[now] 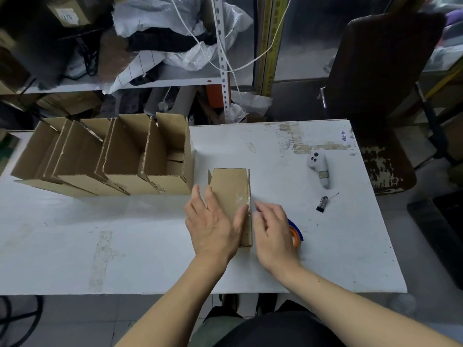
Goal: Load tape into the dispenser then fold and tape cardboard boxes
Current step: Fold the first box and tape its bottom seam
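The white table (150, 246) carries a folded cardboard box (231, 189) at centre. The left hand (213, 226) presses flat on it, fingers straight. The right hand (273, 234), loosely curled and holding nothing, covers the tape dispenser (297, 234) beside the box.

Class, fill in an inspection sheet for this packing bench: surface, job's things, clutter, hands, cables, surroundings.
Surface: white table, scuffed, old tape residue.
Job's things: flat box under the hands, tape along its right edge; tape dispenser behind the right hand; four open boxes in a row.
Clutter: white controller; small metal tool.
Hands: left hand flat on box; right hand beside it, fingers loosely curled.
Cables: white cable on shelving.
Surroundings: cluttered shelves, worn chair.
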`<action>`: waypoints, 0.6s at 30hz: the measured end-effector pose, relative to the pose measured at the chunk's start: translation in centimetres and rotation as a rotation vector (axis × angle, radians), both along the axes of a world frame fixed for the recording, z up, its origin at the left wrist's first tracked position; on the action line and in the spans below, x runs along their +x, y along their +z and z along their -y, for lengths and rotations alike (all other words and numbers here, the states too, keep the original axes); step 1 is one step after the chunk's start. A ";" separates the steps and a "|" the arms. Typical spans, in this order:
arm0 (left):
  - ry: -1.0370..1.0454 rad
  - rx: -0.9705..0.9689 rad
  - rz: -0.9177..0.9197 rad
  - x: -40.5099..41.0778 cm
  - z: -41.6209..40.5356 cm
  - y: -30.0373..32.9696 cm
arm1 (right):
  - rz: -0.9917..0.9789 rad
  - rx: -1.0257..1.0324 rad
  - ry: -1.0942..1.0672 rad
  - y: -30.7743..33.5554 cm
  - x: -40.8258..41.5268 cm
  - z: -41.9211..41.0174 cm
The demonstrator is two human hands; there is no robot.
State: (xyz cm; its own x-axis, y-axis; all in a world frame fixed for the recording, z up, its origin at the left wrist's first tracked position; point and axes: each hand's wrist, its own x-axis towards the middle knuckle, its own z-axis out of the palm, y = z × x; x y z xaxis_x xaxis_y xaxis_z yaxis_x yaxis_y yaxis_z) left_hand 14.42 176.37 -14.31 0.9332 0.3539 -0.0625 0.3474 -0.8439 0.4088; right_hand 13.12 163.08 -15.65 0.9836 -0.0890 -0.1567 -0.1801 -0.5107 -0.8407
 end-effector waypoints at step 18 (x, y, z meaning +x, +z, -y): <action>-0.034 -0.245 -0.018 1.9 -1.3 -0.1 | 0.002 -0.023 0.215 -0.3 0.4 -0.2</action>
State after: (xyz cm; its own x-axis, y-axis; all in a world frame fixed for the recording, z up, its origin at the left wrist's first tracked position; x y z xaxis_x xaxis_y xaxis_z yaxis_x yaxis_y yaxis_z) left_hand 16.33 177.70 -14.45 0.9423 0.2943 -0.1596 0.3296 -0.7317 0.5966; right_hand 13.48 163.26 -15.98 0.9806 0.1196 -0.1554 -0.0634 -0.5564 -0.8285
